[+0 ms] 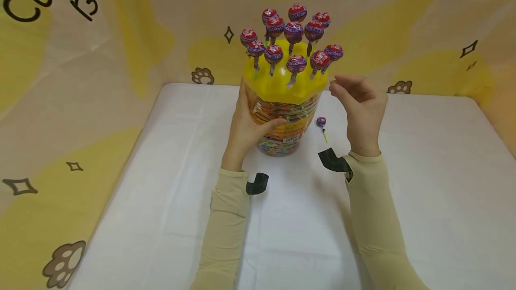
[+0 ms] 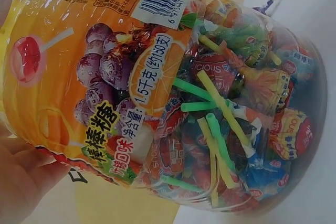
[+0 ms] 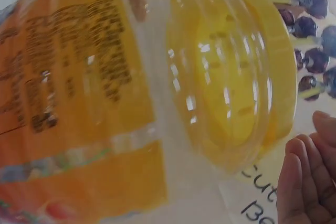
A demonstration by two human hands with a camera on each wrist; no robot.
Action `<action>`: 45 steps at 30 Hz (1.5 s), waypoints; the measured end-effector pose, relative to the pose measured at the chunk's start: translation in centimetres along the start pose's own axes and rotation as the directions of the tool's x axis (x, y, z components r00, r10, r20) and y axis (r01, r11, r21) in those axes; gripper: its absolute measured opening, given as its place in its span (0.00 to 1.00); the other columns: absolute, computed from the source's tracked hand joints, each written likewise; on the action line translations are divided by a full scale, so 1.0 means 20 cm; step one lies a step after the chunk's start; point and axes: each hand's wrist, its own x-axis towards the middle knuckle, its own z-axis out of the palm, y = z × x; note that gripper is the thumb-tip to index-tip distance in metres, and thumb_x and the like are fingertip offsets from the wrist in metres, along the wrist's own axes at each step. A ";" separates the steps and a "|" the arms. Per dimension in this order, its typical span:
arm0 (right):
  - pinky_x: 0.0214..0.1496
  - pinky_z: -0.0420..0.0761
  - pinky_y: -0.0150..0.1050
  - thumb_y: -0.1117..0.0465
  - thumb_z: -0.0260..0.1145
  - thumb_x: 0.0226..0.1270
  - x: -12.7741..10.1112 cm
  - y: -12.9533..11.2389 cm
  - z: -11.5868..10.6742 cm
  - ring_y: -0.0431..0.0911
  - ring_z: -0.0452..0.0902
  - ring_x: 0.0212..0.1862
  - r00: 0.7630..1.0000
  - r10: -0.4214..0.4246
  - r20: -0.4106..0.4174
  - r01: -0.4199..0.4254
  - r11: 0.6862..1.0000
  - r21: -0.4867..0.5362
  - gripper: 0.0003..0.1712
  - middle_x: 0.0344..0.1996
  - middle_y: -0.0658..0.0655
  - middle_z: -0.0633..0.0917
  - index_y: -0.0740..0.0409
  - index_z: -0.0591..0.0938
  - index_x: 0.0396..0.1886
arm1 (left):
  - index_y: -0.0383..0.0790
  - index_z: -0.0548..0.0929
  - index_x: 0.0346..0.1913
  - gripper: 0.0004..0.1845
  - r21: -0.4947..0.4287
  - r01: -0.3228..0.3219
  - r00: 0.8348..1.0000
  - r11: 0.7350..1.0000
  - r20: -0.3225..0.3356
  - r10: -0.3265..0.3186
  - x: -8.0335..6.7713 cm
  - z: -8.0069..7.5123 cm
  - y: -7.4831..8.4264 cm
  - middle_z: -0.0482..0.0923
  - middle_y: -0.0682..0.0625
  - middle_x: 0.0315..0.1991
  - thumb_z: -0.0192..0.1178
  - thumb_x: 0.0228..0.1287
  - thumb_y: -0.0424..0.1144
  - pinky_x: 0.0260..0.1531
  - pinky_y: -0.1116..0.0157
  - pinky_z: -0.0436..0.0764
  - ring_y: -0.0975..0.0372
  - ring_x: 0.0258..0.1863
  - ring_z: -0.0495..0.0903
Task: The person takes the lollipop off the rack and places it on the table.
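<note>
A clear plastic jar (image 1: 278,140) with an orange label (image 2: 131,66) is packed with wrapped lollipops and green and yellow sticks. On top sits its yellow lid (image 1: 278,86), ringed with several upright lollipops (image 1: 294,32) in red and purple wrappers. My left hand (image 1: 250,126) grips the jar's left side, thumb across the front. Just right of the lid, my right hand (image 1: 363,111) is raised with fingers loosely bent and thumb near the index finger. The right wrist view shows the right hand's fingers (image 3: 310,177) beside the lid, nothing visible in them.
One purple lollipop (image 1: 321,121) with a yellow stick lies on the white table (image 1: 193,155), right of the jar. Behind the table hangs a yellow and cream backdrop (image 1: 193,3) with paw prints. Black wrist mounts (image 1: 334,161) stick out from both sleeves.
</note>
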 end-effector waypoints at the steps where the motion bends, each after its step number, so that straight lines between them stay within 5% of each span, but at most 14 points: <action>1: 0.46 0.82 0.36 0.71 0.69 0.57 0.00 -0.01 0.01 0.51 0.81 0.36 1.000 -0.018 0.000 0.018 1.000 -0.001 0.09 0.35 0.61 0.85 0.68 0.85 0.38 | 0.55 0.33 0.75 0.64 0.005 0.007 1.000 1.000 0.002 -0.007 0.00 0.00 0.00 0.42 0.53 0.75 0.73 0.47 0.51 0.70 0.51 0.51 0.57 0.73 0.46; 10: 0.45 0.83 0.35 0.73 0.69 0.55 0.03 -0.06 0.09 0.49 0.81 0.37 0.986 -0.158 0.054 0.161 0.985 -0.060 0.08 0.35 0.58 0.85 0.69 0.85 0.37 | 0.55 0.32 0.75 0.65 0.030 0.032 0.999 0.999 0.006 -0.032 0.00 0.01 -0.01 0.41 0.53 0.75 0.73 0.46 0.53 0.69 0.50 0.51 0.56 0.73 0.46; 27: 0.41 0.83 0.34 0.71 0.70 0.55 0.05 -0.05 0.13 0.48 0.79 0.32 0.975 -0.219 0.038 0.222 0.957 -0.188 0.04 0.30 0.57 0.84 0.65 0.85 0.31 | 0.58 0.33 0.75 0.64 0.027 0.032 0.999 0.999 -0.004 -0.031 0.00 0.01 0.00 0.41 0.55 0.75 0.73 0.46 0.54 0.69 0.49 0.52 0.56 0.73 0.47; 34: 0.45 0.82 0.35 0.72 0.69 0.56 0.07 -0.09 0.13 0.50 0.79 0.36 0.990 -0.139 0.019 0.140 0.987 -0.073 0.05 0.32 0.57 0.84 0.66 0.85 0.34 | 0.62 0.32 0.74 0.64 0.018 0.030 1.000 0.999 -0.003 -0.030 0.00 0.01 0.00 0.41 0.56 0.75 0.73 0.46 0.54 0.69 0.50 0.52 0.57 0.73 0.46; 45: 0.45 0.81 0.36 0.75 0.68 0.54 0.08 -0.10 0.11 0.51 0.78 0.34 0.997 -0.073 -0.035 0.076 0.989 0.124 0.03 0.31 0.60 0.83 0.68 0.84 0.30 | 0.61 0.32 0.74 0.64 0.026 0.037 0.999 0.999 -0.002 -0.037 0.00 0.01 0.00 0.41 0.55 0.75 0.72 0.46 0.54 0.69 0.49 0.51 0.56 0.73 0.46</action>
